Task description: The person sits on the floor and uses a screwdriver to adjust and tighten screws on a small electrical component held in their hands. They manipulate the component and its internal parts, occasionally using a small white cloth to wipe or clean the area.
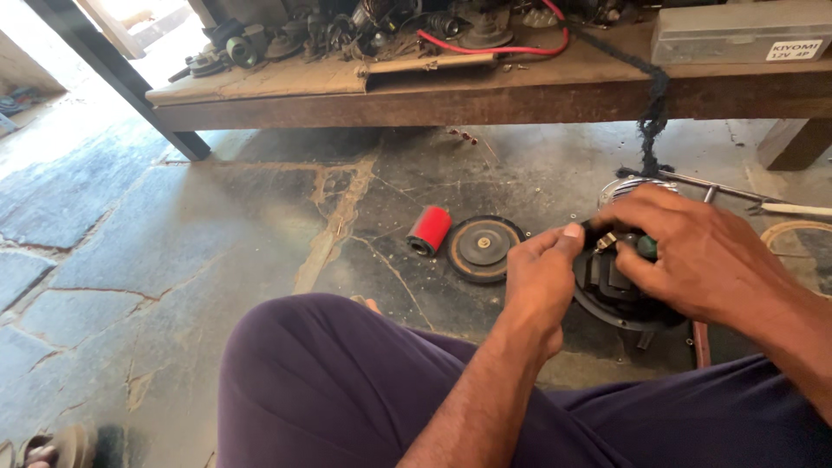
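The person is sitting on the cracked stone floor [173,251], knees in dark purple trousers [347,390] filling the lower view. Both hands are working on a round black motor part [617,295] that is resting on the floor just beyond the right knee. The left hand [539,286] is gripping the part's left edge, thumb pressed toward the fingers at the rim. The right hand [693,256] is curling over the top of the part, its fingers pinching a small brass-tipped piece [606,242] beside a green knob [647,247]. Left of the part, a black disc [482,249] is lying flat on the floor, and a red cylinder [430,230] is lying just beside it. A wooden counter [485,95] is standing behind, carrying dark metal parts and a red cable [494,48].
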